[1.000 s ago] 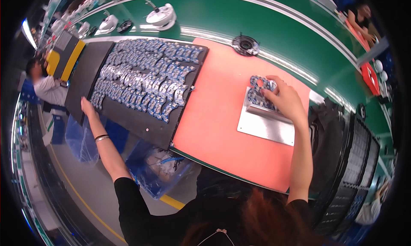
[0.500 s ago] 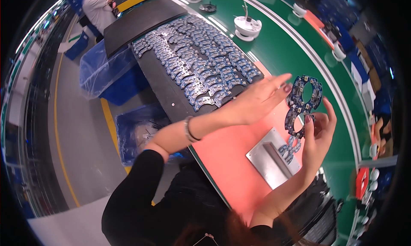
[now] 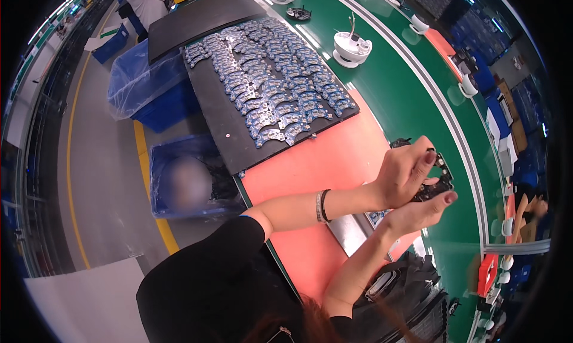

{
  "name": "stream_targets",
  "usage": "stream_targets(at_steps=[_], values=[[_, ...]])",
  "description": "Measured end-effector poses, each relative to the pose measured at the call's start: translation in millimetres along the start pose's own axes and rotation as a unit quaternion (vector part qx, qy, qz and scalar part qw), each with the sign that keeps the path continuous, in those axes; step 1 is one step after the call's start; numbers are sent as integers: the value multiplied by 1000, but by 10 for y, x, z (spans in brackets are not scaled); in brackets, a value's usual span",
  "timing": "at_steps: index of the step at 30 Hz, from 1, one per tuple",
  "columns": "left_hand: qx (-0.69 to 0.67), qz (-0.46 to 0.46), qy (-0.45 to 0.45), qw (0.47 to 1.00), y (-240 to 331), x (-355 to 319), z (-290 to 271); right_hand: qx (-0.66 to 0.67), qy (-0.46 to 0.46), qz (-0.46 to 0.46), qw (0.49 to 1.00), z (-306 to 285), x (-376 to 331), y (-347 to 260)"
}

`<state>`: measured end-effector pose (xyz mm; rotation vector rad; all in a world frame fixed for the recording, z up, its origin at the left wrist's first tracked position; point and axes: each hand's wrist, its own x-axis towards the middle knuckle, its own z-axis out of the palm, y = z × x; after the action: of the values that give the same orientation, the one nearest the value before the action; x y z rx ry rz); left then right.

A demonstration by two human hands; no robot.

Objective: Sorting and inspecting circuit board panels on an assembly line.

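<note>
My left hand (image 3: 406, 175) and my right hand (image 3: 413, 216) come together above the right side of the bench, both closed on a dark circuit board (image 3: 443, 187) with a round opening. My left fingers curl over its upper part, and my right thumb presses near its lower end. Much of the board is hidden behind my hands. Below my forearms lies a silver metal fixture (image 3: 348, 234), partly covered by them, with a bit of blue board (image 3: 377, 216) showing on it.
Rows of blue curved circuit boards (image 3: 262, 86) lie on a black mat (image 3: 218, 119) beyond the pink work surface (image 3: 295, 247). Blue bins (image 3: 161, 107) stand at the left on the floor. White round devices (image 3: 352, 48) rest on the green belt (image 3: 397, 83). Black bags (image 3: 412, 283) lie nearby.
My left hand has moved right and closed on the board that my right hand alone held before. The board has turned and is now mostly covered by my hands.
</note>
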<state>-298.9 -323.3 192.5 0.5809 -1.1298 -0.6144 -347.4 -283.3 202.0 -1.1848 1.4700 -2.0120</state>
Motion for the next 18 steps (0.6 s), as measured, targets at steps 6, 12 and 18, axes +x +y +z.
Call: stream_targets(at_steps=[6,12,18], values=[[-23,-81,-1,996,-221,-134,-17,-14,38,-53,998,141,-12,91],[-76,-127,-4,989,-142,-99,-138,33,-32,-8,999,119,-10,280],[-237,-299,-73,921,-2,42,-220,159,-40,171,971,179,-34,-12]])
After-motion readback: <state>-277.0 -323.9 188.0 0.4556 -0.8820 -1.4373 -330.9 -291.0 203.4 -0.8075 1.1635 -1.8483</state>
